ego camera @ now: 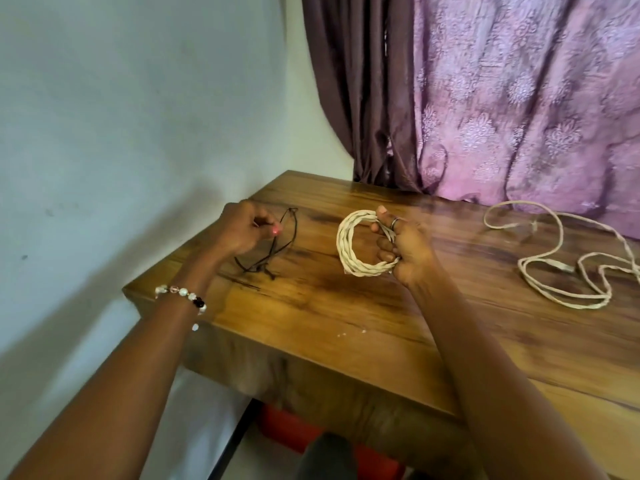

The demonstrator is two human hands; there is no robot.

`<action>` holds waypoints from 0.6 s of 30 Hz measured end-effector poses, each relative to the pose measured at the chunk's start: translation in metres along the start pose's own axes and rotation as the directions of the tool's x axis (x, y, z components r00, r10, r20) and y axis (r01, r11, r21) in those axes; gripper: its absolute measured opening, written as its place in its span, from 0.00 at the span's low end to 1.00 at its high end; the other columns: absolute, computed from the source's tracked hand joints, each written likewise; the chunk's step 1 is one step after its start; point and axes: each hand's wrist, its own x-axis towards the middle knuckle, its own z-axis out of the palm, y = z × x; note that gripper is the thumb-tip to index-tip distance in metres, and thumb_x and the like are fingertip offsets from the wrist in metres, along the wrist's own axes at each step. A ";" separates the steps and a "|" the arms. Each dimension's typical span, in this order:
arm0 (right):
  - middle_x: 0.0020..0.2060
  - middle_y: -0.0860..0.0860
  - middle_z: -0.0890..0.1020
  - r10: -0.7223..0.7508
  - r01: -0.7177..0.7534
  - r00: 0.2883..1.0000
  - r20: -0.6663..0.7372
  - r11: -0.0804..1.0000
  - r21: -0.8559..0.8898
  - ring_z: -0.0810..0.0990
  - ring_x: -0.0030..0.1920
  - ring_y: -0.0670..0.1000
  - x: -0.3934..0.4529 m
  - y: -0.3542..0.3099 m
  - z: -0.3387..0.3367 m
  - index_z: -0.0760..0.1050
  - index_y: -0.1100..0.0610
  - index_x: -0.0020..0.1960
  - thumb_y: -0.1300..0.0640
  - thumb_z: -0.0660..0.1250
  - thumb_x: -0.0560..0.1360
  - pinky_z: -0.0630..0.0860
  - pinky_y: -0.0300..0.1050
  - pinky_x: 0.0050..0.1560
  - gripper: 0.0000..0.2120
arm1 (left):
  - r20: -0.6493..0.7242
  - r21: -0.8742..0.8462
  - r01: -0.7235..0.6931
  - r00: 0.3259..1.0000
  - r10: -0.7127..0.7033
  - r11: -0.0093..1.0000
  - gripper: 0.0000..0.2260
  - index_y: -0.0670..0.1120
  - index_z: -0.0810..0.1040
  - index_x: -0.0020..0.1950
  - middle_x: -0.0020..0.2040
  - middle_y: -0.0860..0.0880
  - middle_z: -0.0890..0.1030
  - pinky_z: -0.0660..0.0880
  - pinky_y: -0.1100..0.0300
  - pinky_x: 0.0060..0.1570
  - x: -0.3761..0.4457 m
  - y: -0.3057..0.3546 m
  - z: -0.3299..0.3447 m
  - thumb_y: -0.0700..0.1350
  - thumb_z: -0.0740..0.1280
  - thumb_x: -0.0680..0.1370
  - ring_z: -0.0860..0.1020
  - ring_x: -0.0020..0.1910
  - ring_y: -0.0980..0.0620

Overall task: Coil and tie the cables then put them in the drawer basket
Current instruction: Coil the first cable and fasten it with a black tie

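Nearest us in the head view, two bare forearms reach over the front edge of the wooden bench (363, 327). We see the right hand (403, 249) gripping a coiled cream cable (349, 247), fingers curled through the loops on their right side, the bundle lifted just above the bench. We see the left hand (247, 230) pinching a thin dark tie cord (277, 244), whose slack lies on the bench near the left edge. We judge the coil light and soft, its twisted strands springy enough to loosen if released, so the hold belongs where the turns are gathered, leaving the opposite arc free for the cord. We expect the cord to be limp and easily tangled, best taken near one end. Well apart on the right lies a second, loose cream cable (568, 271), not yet coiled. Below the bench a red object (291, 431) shows; whether it is the drawer basket we cannot tell.
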 end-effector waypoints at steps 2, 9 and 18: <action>0.30 0.52 0.77 -0.011 0.011 1.000 -0.007 1.000 0.018 0.60 0.17 0.43 0.000 0.000 -0.005 0.75 0.60 0.39 0.57 0.67 0.76 0.55 0.31 0.17 0.09 | 0.067 0.064 -0.007 0.998 0.003 0.998 0.07 0.44 0.84 0.50 0.49 0.50 0.82 0.70 0.61 0.53 -0.002 -0.006 -0.006 0.42 0.73 0.73 0.77 0.50 0.55; 0.24 0.50 0.75 -0.001 0.001 1.000 -0.015 1.000 0.010 0.59 0.16 0.42 -0.002 0.003 -0.016 0.74 0.61 0.39 0.56 0.67 0.76 0.55 0.30 0.17 0.10 | 0.177 0.155 -0.080 0.983 0.052 0.985 0.06 0.50 0.85 0.46 0.47 0.52 0.84 0.74 0.57 0.54 -0.017 -0.006 -0.003 0.41 0.75 0.70 0.79 0.49 0.54; 0.28 0.51 0.76 -0.026 0.026 0.999 -0.030 1.000 0.009 0.59 0.16 0.42 -0.010 0.006 -0.013 0.74 0.60 0.38 0.57 0.67 0.76 0.55 0.30 0.17 0.10 | 0.155 0.352 0.006 0.986 -0.065 0.936 0.12 0.45 0.85 0.50 0.49 0.49 0.83 0.69 0.62 0.43 -0.033 -0.001 -0.002 0.42 0.78 0.67 0.75 0.42 0.56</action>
